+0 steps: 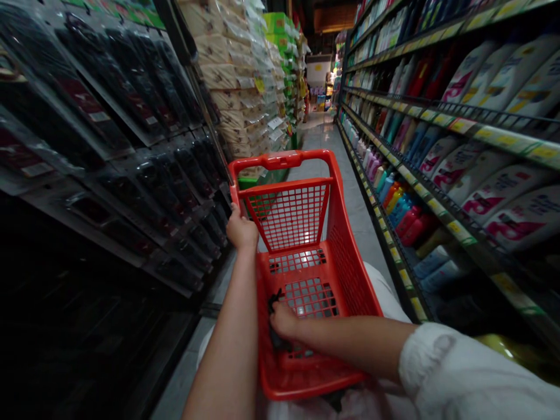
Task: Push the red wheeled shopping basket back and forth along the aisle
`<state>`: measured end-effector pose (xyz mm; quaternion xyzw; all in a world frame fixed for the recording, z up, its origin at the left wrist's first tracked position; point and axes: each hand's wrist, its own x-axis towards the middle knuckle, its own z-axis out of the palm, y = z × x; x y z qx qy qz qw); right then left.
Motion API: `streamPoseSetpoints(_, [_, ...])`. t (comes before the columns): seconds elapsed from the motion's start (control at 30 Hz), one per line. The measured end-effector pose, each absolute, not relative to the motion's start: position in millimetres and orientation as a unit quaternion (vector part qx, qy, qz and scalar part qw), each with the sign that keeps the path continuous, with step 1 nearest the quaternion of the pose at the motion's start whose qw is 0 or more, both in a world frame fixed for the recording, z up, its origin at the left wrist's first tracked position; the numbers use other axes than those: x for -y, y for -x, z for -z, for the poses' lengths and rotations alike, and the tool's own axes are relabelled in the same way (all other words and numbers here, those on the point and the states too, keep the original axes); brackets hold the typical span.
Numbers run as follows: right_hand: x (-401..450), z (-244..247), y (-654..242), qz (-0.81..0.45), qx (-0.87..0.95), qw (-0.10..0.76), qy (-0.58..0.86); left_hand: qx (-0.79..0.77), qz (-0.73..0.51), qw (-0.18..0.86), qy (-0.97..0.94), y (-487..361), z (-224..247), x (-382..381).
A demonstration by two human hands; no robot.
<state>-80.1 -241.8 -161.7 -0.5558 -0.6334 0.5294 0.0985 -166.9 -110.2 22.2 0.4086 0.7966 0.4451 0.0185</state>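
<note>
Left grip [243,228] clamps red basket [355,256], likely stiff, at its far-left rim; right grip [285,321] pinches dark bundle [279,340] inside, likely soft and light, best held by its top.

On my feed I see a shop: a grey-tiled aisle [321,137], long shelves edged with yellow-and-green label strips [505,139], rows of white plastic bottles [516,192], hanging clear plastic retail packs [135,105], and a red plastic mesh shopping basket [345,251].
</note>
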Motion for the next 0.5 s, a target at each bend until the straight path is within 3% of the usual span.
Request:
streamPoseSetpoints(0.17, [216.5, 127.5, 84.7, -0.655, 0.510, 0.201, 0.520, -0.767, -0.487, 0.043, -0.415, 174.7, -16.2, 107.3])
streamPoseSetpoints(0.27, [190.0, 94.8, 85.5, -0.597, 0.574, 0.341, 0.444, -0.746, -0.512, 0.057, -0.423, 178.6, -13.4, 105.1])
streamPoseSetpoints(0.33, [185.4, 83.3, 83.9, -0.527, 0.632, 0.385, 0.417, -0.735, -0.524, 0.063, -0.426, 182.2, -11.2, 103.8])
streamPoseSetpoints(0.5, [201.7, 80.0, 79.5, -0.503, 0.679, 0.280, 0.456, -0.701, -0.543, 0.090, -0.454, 197.5, -5.7, 103.4])
